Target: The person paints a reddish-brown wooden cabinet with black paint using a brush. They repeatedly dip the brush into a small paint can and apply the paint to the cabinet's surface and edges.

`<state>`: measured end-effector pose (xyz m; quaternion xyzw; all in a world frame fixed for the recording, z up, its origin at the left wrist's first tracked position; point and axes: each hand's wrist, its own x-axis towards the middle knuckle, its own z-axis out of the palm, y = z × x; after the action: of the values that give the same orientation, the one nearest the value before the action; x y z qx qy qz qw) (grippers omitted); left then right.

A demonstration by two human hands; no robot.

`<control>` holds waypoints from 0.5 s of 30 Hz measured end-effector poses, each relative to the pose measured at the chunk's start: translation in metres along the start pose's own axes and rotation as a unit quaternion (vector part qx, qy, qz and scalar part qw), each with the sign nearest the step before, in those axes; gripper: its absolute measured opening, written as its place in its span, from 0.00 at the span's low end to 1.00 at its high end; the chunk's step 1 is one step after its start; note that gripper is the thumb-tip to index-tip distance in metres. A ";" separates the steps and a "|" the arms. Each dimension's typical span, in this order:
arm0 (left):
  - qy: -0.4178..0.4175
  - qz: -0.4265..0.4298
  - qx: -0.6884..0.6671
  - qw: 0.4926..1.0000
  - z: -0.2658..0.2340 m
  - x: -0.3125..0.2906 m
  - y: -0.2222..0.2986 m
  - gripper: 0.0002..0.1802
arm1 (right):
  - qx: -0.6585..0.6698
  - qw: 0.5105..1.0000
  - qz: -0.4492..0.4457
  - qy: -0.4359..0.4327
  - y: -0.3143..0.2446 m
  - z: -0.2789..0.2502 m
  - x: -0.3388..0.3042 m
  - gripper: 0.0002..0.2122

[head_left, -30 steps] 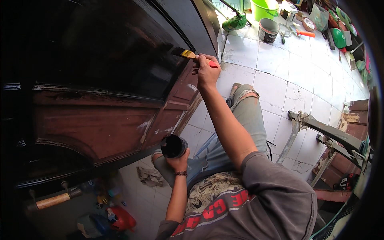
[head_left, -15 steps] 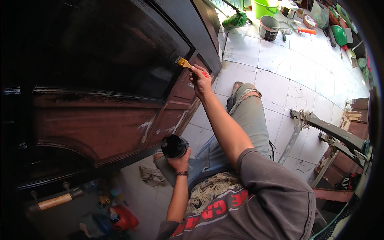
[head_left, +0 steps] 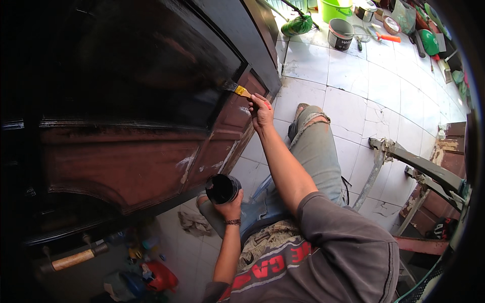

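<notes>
My right hand [head_left: 261, 112] is closed round the handle of a paintbrush [head_left: 243, 91], whose dark bristles rest against the black upper part of a panelled wooden door [head_left: 121, 161]. The upper part shines with black paint, while the panels nearer me are reddish brown with pale scuffs. Lower down, my left hand [head_left: 231, 207] grips a round black paint container [head_left: 222, 189], its open mouth tipped toward the door. The inside of the container is dark, so the paint level cannot be made out.
On the white floor tiles [head_left: 348, 68] beyond stand a grey bucket [head_left: 341, 34], a light green bucket [head_left: 335, 9] and an orange-handled tool [head_left: 388, 38]. A grey metal frame [head_left: 417, 162] is at my right. A rag [head_left: 194, 222] lies below the door, near a red bag [head_left: 160, 276].
My right hand has moved slightly down and to the right, carrying the paintbrush along the black panel. The left hand and container have shifted a little in the view.
</notes>
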<state>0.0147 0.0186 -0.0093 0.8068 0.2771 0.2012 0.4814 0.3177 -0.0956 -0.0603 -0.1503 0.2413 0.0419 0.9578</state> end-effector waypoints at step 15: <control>0.027 0.053 0.049 0.997 0.001 0.002 -0.010 0.47 | -0.157 0.967 -0.193 0.049 -0.015 0.059 -0.027 0.08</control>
<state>0.0143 0.0224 -0.0186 0.8373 0.2568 0.2345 0.4219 0.3223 -0.0917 0.0058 -0.3447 0.2449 -0.1133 0.8991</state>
